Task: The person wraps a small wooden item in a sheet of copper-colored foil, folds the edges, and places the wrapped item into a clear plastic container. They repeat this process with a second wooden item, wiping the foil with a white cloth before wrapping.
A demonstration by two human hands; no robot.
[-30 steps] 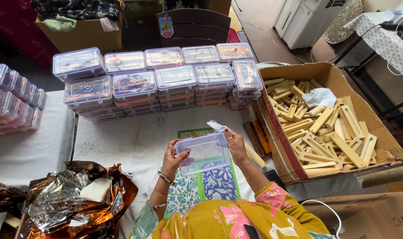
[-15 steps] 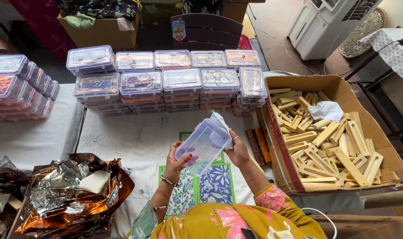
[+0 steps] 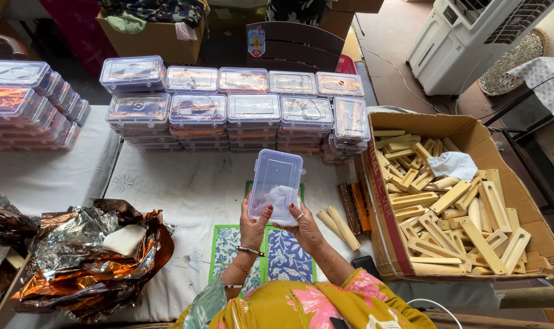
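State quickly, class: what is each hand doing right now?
Left hand: closed on the lower left edge of the clear plastic box, held up over the table.
Right hand: gripping the same box's lower right edge.

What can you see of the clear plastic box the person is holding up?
The clear plastic box is a rounded rectangular container of see-through plastic with a raised panel on its face. It is held upright above the white cloth, lower end gripped by the left hand and the right hand. Something pale white shows through near its bottom. It looks otherwise empty and touches nothing but the hands.
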